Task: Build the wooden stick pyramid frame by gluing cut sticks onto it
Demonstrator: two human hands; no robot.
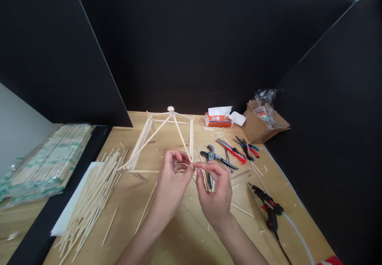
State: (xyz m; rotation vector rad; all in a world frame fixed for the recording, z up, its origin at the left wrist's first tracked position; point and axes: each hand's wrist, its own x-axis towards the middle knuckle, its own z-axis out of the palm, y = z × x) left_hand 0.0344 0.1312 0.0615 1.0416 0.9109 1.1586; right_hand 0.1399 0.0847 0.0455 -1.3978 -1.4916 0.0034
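Note:
A house-shaped frame of thin wooden sticks [149, 145] stands on the table, its slanted sticks meeting at a bundled peak. At the frame's near right corner, my left hand [173, 181] pinches the lower end of a slanted stick [182, 137] between thumb and fingers. My right hand [216, 189] meets it there, the index fingertip at the joint and the thumb just below. Its fingers are bent nearly together, and whatever lies between them is too small to make out. Both hands partly hide that corner.
Loose sticks [89, 201] lie piled on the left, near a plastic-wrapped stick bundle [56, 153]. On the right are a cutter [219, 157], a red utility knife [235, 153], pliers [247, 147] and a glue gun [268, 207] with its cord. An orange box [219, 120] and a paper bag [259, 125] stand behind.

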